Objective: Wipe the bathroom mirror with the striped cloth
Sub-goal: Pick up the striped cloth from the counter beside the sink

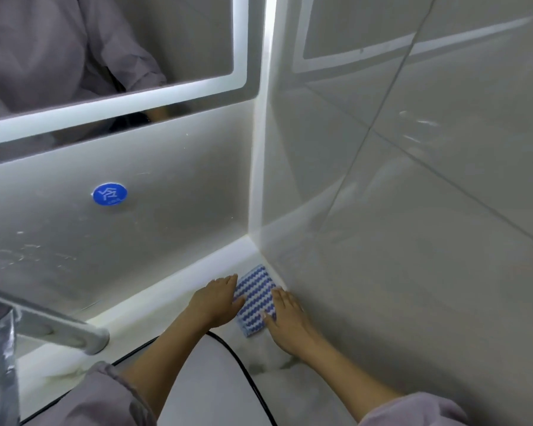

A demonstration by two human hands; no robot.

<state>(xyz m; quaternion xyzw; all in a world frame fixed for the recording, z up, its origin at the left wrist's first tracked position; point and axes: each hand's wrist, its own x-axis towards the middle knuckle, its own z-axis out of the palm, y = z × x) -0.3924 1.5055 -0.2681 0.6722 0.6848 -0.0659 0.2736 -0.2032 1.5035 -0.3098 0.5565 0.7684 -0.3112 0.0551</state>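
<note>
The blue-and-white striped cloth [255,299] lies folded flat on the white counter, tucked into the corner where the back wall meets the right wall. My left hand [216,301] rests on the cloth's left edge with straight fingers. My right hand [285,318] lies flat on its right edge, fingers straight, beside the right wall. The mirror [111,41] with its lit white border hangs on the back wall at the upper left, well above both hands; it reflects a person's grey sleeve.
A chrome tap [53,324] juts in from the lower left. The black-rimmed basin [216,392] sits between my forearms. A round blue sticker [110,194] is on the back wall under the mirror. Glossy grey tiles [413,179] form the right wall.
</note>
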